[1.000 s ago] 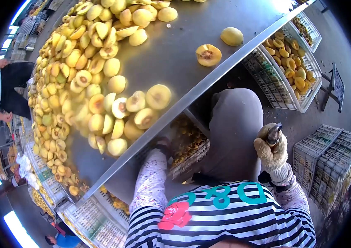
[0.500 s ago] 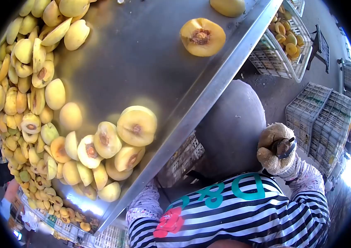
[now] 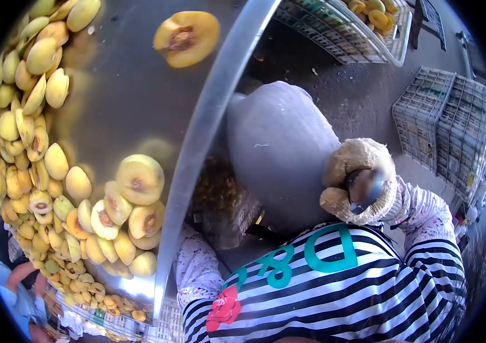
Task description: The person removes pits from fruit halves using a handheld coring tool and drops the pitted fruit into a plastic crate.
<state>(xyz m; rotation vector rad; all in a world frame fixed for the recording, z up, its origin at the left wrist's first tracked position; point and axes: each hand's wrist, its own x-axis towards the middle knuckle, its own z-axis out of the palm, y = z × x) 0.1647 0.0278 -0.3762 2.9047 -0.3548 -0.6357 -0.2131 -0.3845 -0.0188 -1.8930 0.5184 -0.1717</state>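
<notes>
My right hand [image 3: 360,182], in a thick tan glove, is curled round a dark tool with a rounded metal end, held above my right knee. The tool's shape is partly blurred. My left hand is hidden below the metal table [image 3: 197,137]; only its floral sleeve [image 3: 197,263] shows beside the table edge. On the table lie many halved yellow fruits, with a cluster of cut halves [image 3: 140,179] near the edge and a single half [image 3: 187,38], cut face up, farther off.
A white crate of fruit halves [image 3: 346,34] stands beyond my knee. Stacked crates [image 3: 443,126] are on the floor at the right. Under the table is another crate [image 3: 237,217] with fruit. Another person's arms [image 3: 23,280] show at the lower left.
The view has turned and come closer to the table, so the table edge stands steeper. My right hand with the tool appears larger and nearer. My left forearm has drawn back toward my body.
</notes>
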